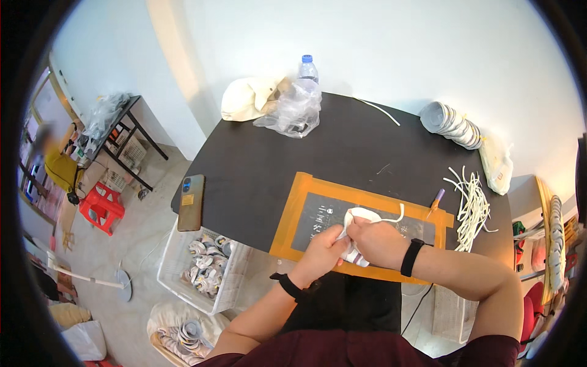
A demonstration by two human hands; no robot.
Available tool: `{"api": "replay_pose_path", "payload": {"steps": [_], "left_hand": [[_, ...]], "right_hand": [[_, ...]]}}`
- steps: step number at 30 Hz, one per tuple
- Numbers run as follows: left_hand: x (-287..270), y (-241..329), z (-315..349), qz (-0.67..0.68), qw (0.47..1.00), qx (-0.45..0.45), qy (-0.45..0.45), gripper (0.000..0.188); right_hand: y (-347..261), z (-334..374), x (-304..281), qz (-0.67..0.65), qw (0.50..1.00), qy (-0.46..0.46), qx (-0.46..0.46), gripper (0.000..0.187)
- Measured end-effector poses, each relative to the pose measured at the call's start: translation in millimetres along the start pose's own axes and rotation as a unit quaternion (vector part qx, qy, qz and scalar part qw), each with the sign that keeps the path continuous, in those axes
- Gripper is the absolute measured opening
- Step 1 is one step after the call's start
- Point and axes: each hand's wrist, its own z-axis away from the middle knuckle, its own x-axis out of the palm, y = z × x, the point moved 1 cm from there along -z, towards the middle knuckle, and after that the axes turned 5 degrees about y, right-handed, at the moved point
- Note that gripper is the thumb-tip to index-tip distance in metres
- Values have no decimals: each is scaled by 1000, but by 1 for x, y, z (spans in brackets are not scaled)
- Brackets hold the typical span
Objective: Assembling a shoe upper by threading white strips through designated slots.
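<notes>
Both my hands are closed on a small white, rounded, fabric-like piece with a purplish stripe near its lower end. My left hand pinches its left side. My right hand presses fingers against its top right, and the fingertips are partly hidden. A white cord sticks out past my right hand and curls up at its end. Beneath my hands lies a dark board edged with orange tape. Right of it a pile of loose white cords lies near a purple-handled tool.
On the dark table are a phone, a cream cloth bag, a plastic bag, a bottle and stacked round pieces. A white crate of similar pieces stands below. Another person sits far left.
</notes>
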Motion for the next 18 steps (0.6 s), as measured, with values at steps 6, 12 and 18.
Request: {"api": "replay_pose_path", "payload": {"steps": [6, 12, 18], "left_hand": [[4, 0, -1, -8, 997, 18, 77, 7], [3, 8, -2, 5, 999, -6, 50, 18], [5, 16, 10, -141, 964, 207, 89, 18]], "right_hand": [[-7, -2, 2, 34, 992, 110, -49, 24], [-12, 17, 2, 92, 988, 123, -3, 13], [-23, 57, -31, 61, 991, 104, 50, 17]]}}
